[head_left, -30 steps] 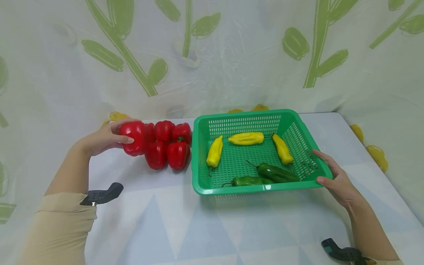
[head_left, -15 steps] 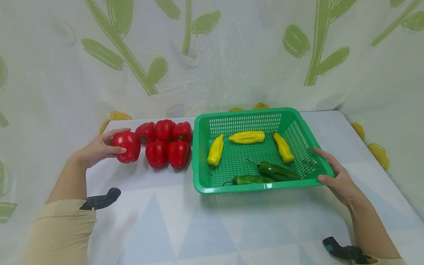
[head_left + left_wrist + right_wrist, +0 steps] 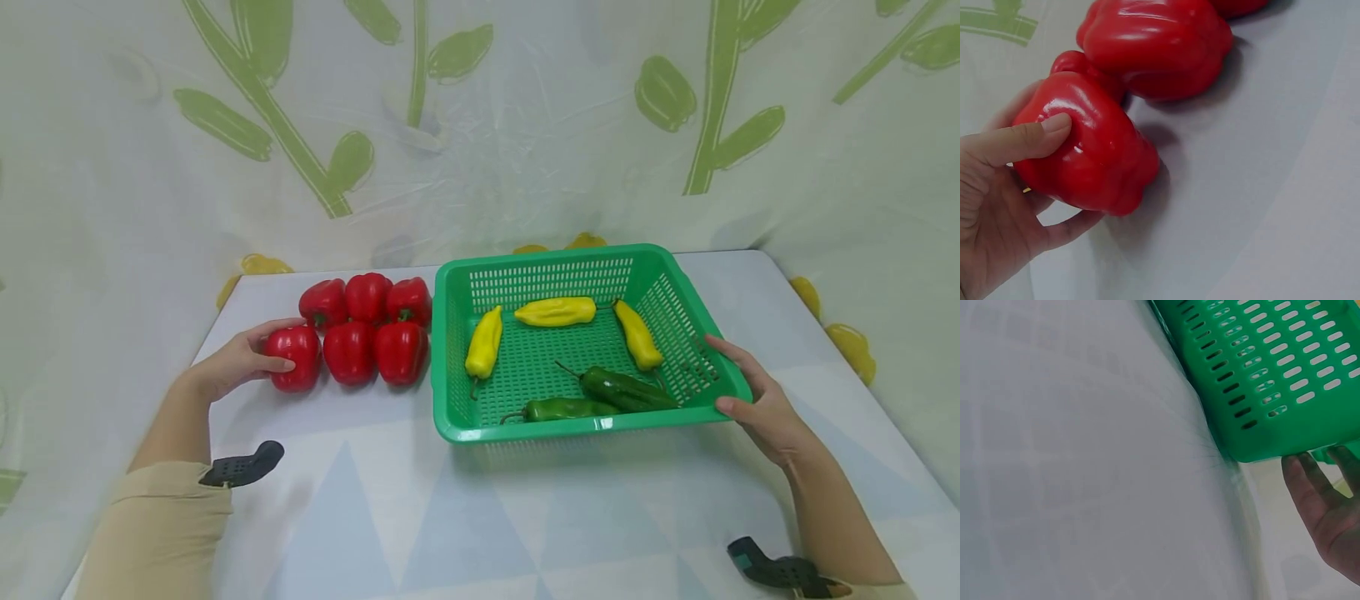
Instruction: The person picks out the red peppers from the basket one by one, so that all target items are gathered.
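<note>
My left hand [image 3: 243, 358] grips a glossy red bell pepper [image 3: 296, 358] by its left side, thumb lying across the skin in the left wrist view. That pepper sits at the left end of the front row, beside another red bell pepper [image 3: 350, 353]; whether it bears fully on the table cannot be told. At the right, my right hand [image 3: 767, 417] holds a green plastic basket [image 3: 525, 434] by its near right corner, thumb on the rim and fingers against the outer wall. Inside lie three yellow peppers [image 3: 556, 312] and two green peppers [image 3: 626, 389].
Behind the front row, more red bell peppers [image 3: 367, 297] stand close together, left of the basket. A white table [image 3: 360, 533] with pale blue triangles lies beneath everything. A leaf-patterned cloth [image 3: 510, 150] hangs along the table's back edge.
The left hand first carried its red bell pepper left, away from the others, then brought it toward the near side and slightly right, alongside the front row. The right hand and basket stayed put.
</note>
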`<state>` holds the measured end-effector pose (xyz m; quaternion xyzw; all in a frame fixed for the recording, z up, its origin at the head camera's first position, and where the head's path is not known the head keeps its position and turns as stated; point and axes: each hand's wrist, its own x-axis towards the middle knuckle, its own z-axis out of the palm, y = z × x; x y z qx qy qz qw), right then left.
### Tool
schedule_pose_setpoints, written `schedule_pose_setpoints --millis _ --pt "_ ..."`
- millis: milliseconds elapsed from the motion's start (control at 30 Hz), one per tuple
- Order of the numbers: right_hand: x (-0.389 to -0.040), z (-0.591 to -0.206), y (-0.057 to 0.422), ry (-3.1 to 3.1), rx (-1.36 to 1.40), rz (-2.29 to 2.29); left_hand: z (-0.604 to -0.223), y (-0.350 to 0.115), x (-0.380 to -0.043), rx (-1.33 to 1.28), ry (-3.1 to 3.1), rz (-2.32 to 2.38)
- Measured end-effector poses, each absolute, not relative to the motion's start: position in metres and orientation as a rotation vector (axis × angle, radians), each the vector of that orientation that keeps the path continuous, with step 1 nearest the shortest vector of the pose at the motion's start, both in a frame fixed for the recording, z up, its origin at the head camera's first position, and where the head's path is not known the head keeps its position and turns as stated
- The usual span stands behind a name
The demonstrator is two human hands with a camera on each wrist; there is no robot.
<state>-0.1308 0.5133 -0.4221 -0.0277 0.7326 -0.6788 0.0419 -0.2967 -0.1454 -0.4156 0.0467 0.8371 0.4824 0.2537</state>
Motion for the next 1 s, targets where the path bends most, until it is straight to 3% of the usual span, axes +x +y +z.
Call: schedule_pose_setpoints --millis 1000 --pt "-0.129 -0.412 0.514 2.385 -0.214 -1.909 -0.428 -0.147 -0.275 0.094 2.423 1.382"
